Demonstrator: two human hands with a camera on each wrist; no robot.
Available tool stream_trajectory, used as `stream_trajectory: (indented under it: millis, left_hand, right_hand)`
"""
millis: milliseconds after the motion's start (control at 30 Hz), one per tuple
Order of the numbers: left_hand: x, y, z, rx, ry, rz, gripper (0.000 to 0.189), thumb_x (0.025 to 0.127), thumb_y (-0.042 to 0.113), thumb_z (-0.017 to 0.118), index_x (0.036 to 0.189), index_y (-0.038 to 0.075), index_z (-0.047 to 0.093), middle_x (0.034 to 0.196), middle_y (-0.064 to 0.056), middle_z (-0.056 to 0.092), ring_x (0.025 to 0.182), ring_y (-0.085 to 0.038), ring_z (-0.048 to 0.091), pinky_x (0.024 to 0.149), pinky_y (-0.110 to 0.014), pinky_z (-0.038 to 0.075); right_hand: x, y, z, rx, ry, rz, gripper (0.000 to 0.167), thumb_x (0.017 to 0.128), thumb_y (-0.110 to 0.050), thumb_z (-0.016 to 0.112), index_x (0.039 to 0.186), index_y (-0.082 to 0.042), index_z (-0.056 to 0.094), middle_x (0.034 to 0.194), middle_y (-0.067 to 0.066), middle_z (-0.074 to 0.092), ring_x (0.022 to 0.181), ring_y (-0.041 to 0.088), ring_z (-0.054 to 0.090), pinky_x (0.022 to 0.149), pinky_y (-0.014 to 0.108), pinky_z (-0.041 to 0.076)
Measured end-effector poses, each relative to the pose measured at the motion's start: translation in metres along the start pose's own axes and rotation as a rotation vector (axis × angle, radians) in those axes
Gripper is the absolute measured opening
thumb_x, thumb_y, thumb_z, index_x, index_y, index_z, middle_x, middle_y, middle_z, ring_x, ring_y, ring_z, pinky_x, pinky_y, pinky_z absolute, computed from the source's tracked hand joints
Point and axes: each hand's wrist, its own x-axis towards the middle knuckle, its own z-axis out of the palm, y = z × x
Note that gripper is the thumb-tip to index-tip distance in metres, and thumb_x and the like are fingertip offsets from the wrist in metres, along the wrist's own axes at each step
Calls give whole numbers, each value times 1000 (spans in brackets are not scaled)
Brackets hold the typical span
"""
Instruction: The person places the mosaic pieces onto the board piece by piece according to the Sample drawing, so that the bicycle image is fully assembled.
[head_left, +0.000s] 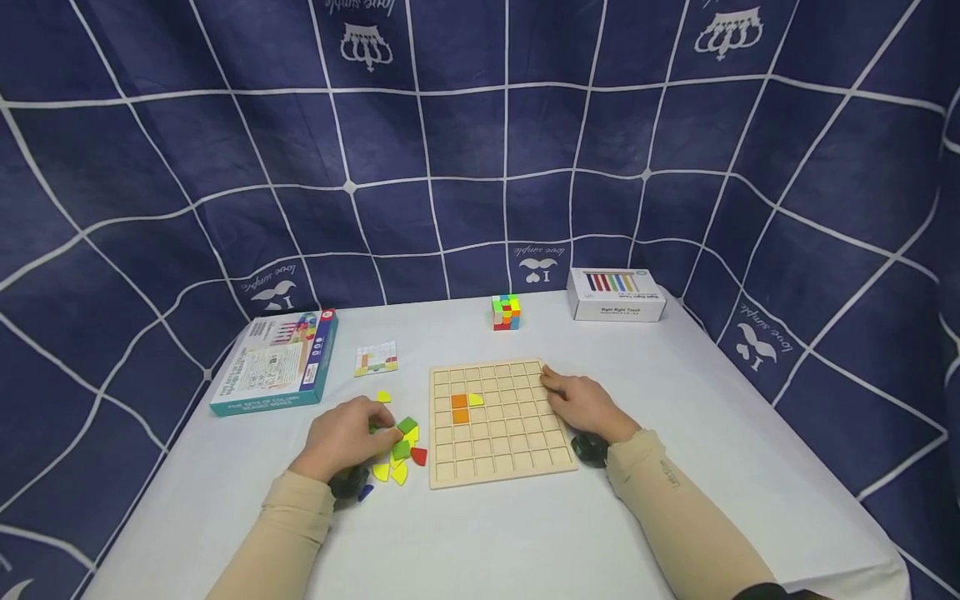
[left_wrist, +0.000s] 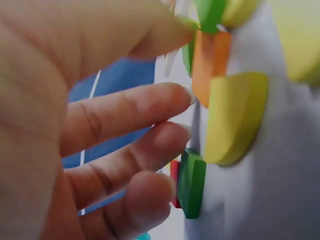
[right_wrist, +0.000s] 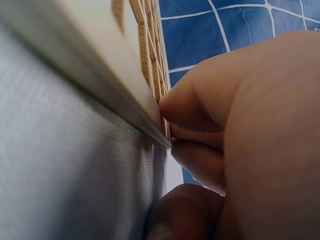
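Brace board [head_left: 517, 435] at pinched edge with right hand [head_left: 588, 407], isolate one tile [head_left: 407, 425] with loosely spread left hand [head_left: 345, 435], can't tell if gripping any.

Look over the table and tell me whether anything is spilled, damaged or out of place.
Nothing looks spilled or damaged. It is slightly untidy: the coloured pieces lie jumbled beside the board, and one yellow piece sits apart beyond them, like a stray.
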Motion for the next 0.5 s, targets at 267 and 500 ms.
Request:
stream_trajectory:
  millis: [267,500]
  left_hand:
    - [-1,2,-2,41,-15,29,23,79,40,84,97,27,79,96,6,69,82,-16,57,71,-38,50]
    - [1,0,-3,65,5,26,26,82,34,82,105,21,79,98,4,72,82,-17,59,74,-39,50]
  right_hand:
    - [1,1,2,10,4,-6,48,104,-24,54,148,-6,53,162,3,39,147,31,42,117,51,37]
    - [1,1,1,12,1,-8,48,104,-24,53,148,-6,53,162,2,39,147,30,41,117,51,37]
